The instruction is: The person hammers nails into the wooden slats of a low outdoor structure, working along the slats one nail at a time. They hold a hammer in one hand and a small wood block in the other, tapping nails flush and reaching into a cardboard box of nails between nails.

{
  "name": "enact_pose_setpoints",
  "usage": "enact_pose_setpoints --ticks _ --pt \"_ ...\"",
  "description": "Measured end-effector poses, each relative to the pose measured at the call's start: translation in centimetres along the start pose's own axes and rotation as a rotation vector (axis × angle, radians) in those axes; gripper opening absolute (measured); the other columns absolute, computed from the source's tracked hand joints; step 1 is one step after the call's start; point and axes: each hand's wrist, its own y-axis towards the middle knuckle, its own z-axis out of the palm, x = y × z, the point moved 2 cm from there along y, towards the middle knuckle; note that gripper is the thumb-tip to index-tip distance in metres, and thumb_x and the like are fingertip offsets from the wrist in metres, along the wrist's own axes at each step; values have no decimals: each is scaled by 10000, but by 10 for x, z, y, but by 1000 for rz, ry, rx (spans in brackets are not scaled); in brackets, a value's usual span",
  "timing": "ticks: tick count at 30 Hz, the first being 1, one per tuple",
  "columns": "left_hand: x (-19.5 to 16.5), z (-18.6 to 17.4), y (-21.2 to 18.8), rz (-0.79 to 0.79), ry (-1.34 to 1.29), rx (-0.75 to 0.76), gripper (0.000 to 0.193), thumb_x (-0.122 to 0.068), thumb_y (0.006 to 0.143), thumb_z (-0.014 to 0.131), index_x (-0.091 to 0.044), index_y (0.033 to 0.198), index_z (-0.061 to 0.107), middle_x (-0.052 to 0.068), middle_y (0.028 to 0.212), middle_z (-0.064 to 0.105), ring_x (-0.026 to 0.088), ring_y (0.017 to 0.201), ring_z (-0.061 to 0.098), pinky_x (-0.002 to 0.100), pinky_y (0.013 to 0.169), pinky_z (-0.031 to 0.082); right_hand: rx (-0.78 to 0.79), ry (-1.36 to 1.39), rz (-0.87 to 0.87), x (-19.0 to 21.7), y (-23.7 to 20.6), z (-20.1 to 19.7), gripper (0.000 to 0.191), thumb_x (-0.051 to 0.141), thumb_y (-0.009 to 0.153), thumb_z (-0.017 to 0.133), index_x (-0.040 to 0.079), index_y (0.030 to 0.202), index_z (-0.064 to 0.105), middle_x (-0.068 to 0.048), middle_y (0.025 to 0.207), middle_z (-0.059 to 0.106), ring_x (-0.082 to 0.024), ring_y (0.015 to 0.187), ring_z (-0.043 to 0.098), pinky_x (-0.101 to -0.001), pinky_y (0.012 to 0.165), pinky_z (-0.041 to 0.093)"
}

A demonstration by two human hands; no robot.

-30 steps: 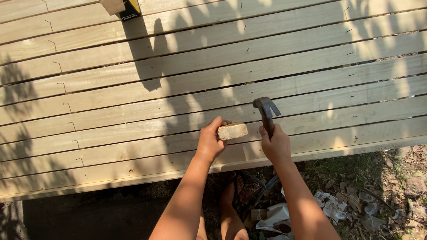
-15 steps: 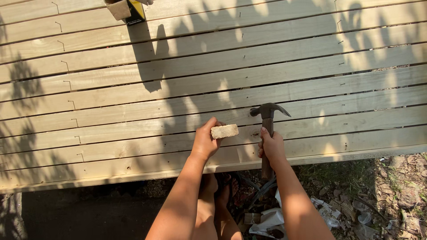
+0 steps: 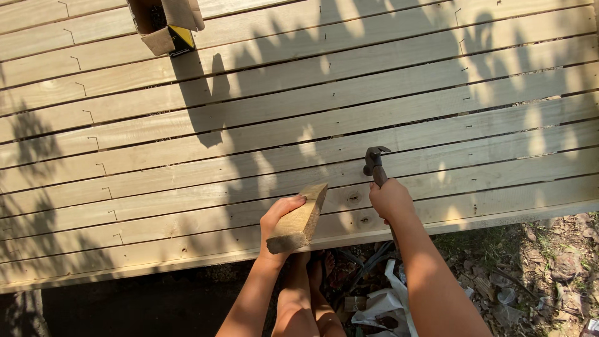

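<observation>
We take the wooden deck point(image 3: 187, 156) of pale planks as our landmark, and both hands work at its near edge. Our left hand point(image 3: 279, 219) grasps a short offcut of timber point(image 3: 302, 216), fingers wrapped over its left side and thumb beneath; the block juts up and to the right out of the hand, tilted, its far end over the second plank from the deck's near edge. Our right hand point(image 3: 390, 198) is clenched round the handle of a claw hammer point(image 3: 375, 163), whose dark metal head sits just beyond the knuckles, over the third plank from that edge. Block and hammer are near each other but apart, with a knot point(image 3: 354, 198) in the plank between them. Toward the deck's far edge, left of centre, stands an open cardboard box point(image 3: 166, 24). Below the near edge, bare legs point(image 3: 306, 299) and scraps of litter point(image 3: 384, 306) lie on the ground.
</observation>
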Motion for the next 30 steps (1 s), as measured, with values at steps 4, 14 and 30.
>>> enact_pose_setpoints --ticks 4,14,30 --pt "16 -5 30 -154 47 -90 299 -18 817 794 -56 1109 736 103 1120 763 231 1041 740 318 926 586 34 28 45 11 1 -12 475 373 1012 593 -95 972 664 -161 653 662 -279 490 648 -438 476 556" --pt "48 -3 89 -80 96 -119 317 37 837 788 -67 1129 718 66 1116 750 172 1024 725 291 908 589 55 67 91 20 -1 -12 474 369 1020 578 -87 935 675 -142 629 641 -266 479 610 -440 475 536" --pt "53 0 89 -358 -10 -10 308 -35 847 839 -56 1132 725 43 1000 755 137 891 697 283 791 585 86 85 128 14 13 -20 462 385 1006 603 -66 918 640 -148 622 619 -282 474 609 -450 477 528"
